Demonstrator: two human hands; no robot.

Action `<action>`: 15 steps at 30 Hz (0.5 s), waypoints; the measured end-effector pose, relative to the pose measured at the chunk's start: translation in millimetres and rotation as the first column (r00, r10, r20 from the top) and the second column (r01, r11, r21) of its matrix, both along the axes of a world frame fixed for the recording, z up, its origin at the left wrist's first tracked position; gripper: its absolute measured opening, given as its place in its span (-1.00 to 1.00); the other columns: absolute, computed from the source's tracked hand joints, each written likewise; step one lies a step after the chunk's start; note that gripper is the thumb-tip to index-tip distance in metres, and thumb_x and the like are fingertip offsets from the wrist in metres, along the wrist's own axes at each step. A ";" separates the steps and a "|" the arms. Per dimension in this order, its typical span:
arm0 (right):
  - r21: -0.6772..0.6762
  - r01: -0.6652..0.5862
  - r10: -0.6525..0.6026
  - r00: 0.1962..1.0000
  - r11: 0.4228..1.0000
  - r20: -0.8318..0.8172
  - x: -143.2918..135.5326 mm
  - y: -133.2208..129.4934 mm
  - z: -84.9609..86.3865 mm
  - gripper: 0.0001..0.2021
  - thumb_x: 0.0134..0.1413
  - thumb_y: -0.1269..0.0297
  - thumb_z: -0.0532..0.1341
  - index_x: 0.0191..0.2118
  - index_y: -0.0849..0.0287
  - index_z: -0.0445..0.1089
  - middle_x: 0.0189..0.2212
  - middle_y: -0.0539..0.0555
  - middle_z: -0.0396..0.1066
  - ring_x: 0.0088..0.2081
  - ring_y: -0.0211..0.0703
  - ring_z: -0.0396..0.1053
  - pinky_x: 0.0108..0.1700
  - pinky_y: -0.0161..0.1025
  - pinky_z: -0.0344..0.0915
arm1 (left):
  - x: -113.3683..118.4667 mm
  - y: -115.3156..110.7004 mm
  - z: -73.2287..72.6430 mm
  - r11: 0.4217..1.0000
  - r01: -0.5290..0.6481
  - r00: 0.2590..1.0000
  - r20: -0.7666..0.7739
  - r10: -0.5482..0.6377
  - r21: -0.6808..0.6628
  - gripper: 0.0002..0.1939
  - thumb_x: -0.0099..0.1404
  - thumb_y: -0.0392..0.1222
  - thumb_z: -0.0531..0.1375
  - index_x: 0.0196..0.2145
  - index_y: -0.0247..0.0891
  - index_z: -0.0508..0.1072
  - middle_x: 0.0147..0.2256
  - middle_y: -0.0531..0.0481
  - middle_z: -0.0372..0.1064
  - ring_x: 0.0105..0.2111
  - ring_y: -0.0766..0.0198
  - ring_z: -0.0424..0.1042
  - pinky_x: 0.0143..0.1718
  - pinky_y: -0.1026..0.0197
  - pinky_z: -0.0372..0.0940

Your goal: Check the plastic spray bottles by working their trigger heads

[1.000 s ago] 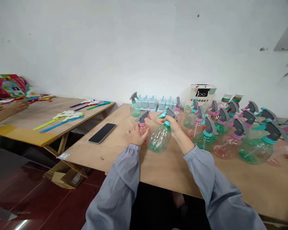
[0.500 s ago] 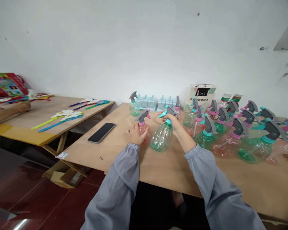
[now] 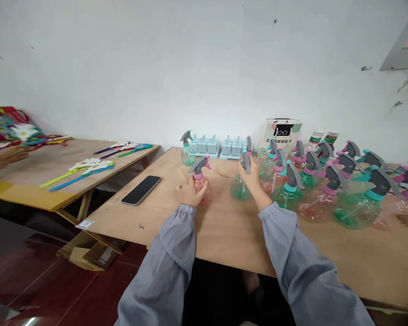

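Observation:
My left hand (image 3: 190,191) is closed around the pink spray bottle (image 3: 204,188), which stands upright with a grey and pink trigger head. To its right, my right hand (image 3: 250,175) grips the green spray bottle (image 3: 240,189) near its neck. That bottle's grey trigger points toward me, and my fingers partly hide its head. Many more pink and green spray bottles (image 3: 321,206) crowd the table's right side. Another green bottle (image 3: 188,154) stands at the back, beside pale blue moulds (image 3: 207,146).
A phone (image 3: 142,190) lies on the wooden table (image 3: 170,222) left of my hands. A white box (image 3: 280,136) leans at the wall. On the left table (image 3: 85,145) are colourful hand-shaped clappers (image 3: 91,166); another person's hand (image 3: 15,155) is there.
My right hand has set the green bottle upright, slightly right of where it was tilted, and its trigger head has turned. The other person's hand has shifted left.

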State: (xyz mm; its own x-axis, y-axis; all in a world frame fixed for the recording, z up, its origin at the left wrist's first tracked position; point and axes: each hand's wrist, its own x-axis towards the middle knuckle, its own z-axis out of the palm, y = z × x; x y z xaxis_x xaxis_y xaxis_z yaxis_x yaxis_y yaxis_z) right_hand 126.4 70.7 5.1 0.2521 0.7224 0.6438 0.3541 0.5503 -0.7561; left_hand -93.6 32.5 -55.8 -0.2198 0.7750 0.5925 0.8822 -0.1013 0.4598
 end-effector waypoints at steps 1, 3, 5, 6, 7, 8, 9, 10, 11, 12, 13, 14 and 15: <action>0.001 0.043 -0.044 0.999 0.999 0.010 4.2 1.9 -1.7 -0.76 -0.02 0.10 0.20 -0.23 0.09 0.38 -0.40 0.03 0.42 -0.34 -0.07 0.36 -0.07 -0.06 0.30 | 0.1 -0.2 0.3 1.000 0.003 1.000 0.001 -0.003 0.001 -0.54 0.28 0.08 0.18 0.02 -0.24 0.36 -0.01 -0.25 0.46 0.06 -0.07 0.41 -0.04 -0.02 0.15; -0.014 0.110 -0.110 0.994 0.994 0.012 10.9 6.4 -5.1 -0.73 0.01 0.06 0.21 -0.21 0.10 0.38 -0.41 0.03 0.42 -0.35 -0.07 0.36 -0.09 -0.07 0.31 | 0.3 -0.5 0.5 1.000 0.010 1.000 0.001 -0.010 0.006 -0.54 0.27 0.07 0.18 0.02 -0.25 0.36 0.00 -0.26 0.46 0.07 -0.09 0.41 -0.04 -0.02 0.15; -0.036 0.148 -0.148 0.989 0.988 -0.003 14.6 12.3 -9.3 -0.69 0.01 0.06 0.22 -0.17 0.12 0.39 -0.36 0.06 0.46 -0.31 -0.05 0.39 -0.08 -0.05 0.33 | 0.4 -0.7 0.5 1.000 0.009 1.000 -0.001 -0.009 0.008 -0.54 0.28 0.07 0.18 0.03 -0.24 0.35 0.00 -0.27 0.46 0.06 -0.11 0.42 -0.04 -0.02 0.16; -0.044 0.159 -0.159 0.987 0.986 -0.012 15.5 15.4 -11.8 -0.65 0.00 0.06 0.23 -0.12 0.13 0.38 -0.32 0.09 0.48 -0.28 -0.03 0.41 -0.06 -0.03 0.34 | 0.5 -0.8 0.5 1.000 0.006 1.000 0.000 -0.006 0.008 -0.53 0.28 0.07 0.18 0.04 -0.24 0.35 0.00 -0.27 0.46 0.06 -0.11 0.42 -0.03 -0.03 0.16; -0.039 0.165 -0.166 0.986 0.985 -0.019 15.9 18.2 -14.3 -0.59 -0.02 0.07 0.24 -0.06 0.14 0.36 -0.25 0.12 0.49 -0.21 0.00 0.43 -0.02 0.01 0.34 | 0.5 -0.8 0.4 1.000 0.005 1.000 0.002 -0.005 0.008 -0.53 0.28 0.06 0.18 0.05 -0.23 0.35 0.00 -0.26 0.46 0.06 -0.11 0.42 -0.03 -0.03 0.16; -0.018 0.173 -0.174 0.985 0.985 -0.020 16.0 20.3 -16.5 -0.51 -0.04 0.06 0.26 0.02 0.15 0.31 -0.16 0.16 0.49 -0.13 0.03 0.43 0.04 0.05 0.32 | 0.5 -0.9 0.4 1.000 0.006 1.000 0.005 -0.006 0.008 -0.53 0.28 0.06 0.18 0.06 -0.23 0.34 0.00 -0.26 0.46 0.06 -0.10 0.42 -0.02 -0.03 0.17; 0.020 0.191 -0.190 0.982 0.981 -0.014 16.1 21.4 -18.3 -0.40 -0.06 0.05 0.28 0.11 0.16 0.25 -0.05 0.22 0.45 -0.03 0.07 0.42 0.10 0.09 0.29 | 0.5 -0.9 0.5 1.000 0.008 1.000 0.010 -0.008 0.008 -0.53 0.28 0.06 0.18 0.06 -0.22 0.34 0.00 -0.25 0.46 0.07 -0.09 0.42 -0.01 -0.03 0.17; 0.072 0.219 -0.219 0.976 0.973 -0.001 16.2 21.1 -19.3 -0.29 -0.10 0.02 0.31 0.18 0.18 0.17 0.05 0.27 0.39 0.07 0.12 0.37 0.16 0.14 0.24 | 0.5 -1.0 0.7 1.000 0.012 1.000 0.017 -0.012 0.008 -0.54 0.28 0.05 0.18 0.06 -0.22 0.34 0.00 -0.25 0.46 0.07 -0.08 0.42 0.00 -0.03 0.18; 0.135 0.251 -0.256 0.966 0.958 0.019 16.3 19.0 -19.4 -0.19 -0.13 0.00 0.34 0.23 0.19 0.09 0.13 0.33 0.30 0.17 0.18 0.29 0.21 0.19 0.17 | 0.5 -1.0 1.0 1.000 0.021 0.999 0.026 -0.021 0.006 -0.54 0.28 0.05 0.18 0.05 -0.21 0.33 0.01 -0.25 0.46 0.09 -0.08 0.42 0.01 -0.04 0.18; 0.198 0.281 -0.294 0.955 0.939 0.044 16.2 15.0 -18.6 -0.11 -0.16 -0.03 0.36 0.26 0.21 0.03 0.18 0.37 0.22 0.24 0.23 0.20 0.26 0.24 0.10 | 0.4 -0.9 1.3 0.999 0.033 0.999 0.040 -0.033 0.003 -0.55 0.27 0.04 0.19 0.05 -0.21 0.33 0.01 -0.25 0.46 0.10 -0.07 0.41 0.03 -0.04 0.18; 0.251 0.298 -0.325 0.943 0.921 0.075 15.5 9.3 -17.1 -0.07 -0.18 -0.05 0.37 0.28 0.22 0.01 0.20 0.39 0.17 0.29 0.28 0.12 0.28 0.28 0.05 | 0.4 -0.8 1.7 0.999 0.049 0.997 0.059 -0.049 -0.002 -0.56 0.27 0.03 0.19 0.04 -0.20 0.32 0.02 -0.24 0.47 0.10 -0.07 0.41 0.06 -0.05 0.18; 0.290 0.294 -0.338 0.934 0.911 0.114 13.5 2.1 -15.1 -0.06 -0.19 -0.08 0.38 0.27 0.21 0.02 0.20 0.39 0.15 0.31 0.32 0.08 0.29 0.31 0.01 | 0.4 -0.5 2.0 0.998 0.065 0.994 0.083 -0.064 -0.009 -0.57 0.28 0.03 0.19 0.04 -0.19 0.32 0.02 -0.23 0.47 0.10 -0.06 0.42 0.07 -0.05 0.18; 0.317 0.261 -0.323 0.933 0.912 0.160 9.8 -6.3 -12.9 -0.10 -0.19 -0.09 0.38 0.24 0.18 0.07 0.17 0.38 0.16 0.30 0.34 0.09 0.30 0.31 0.01 | 0.5 -0.1 2.1 0.997 0.080 0.991 0.108 -0.078 -0.016 -0.57 0.28 0.03 0.19 0.04 -0.17 0.31 0.01 -0.21 0.48 0.10 -0.06 0.43 0.08 -0.05 0.19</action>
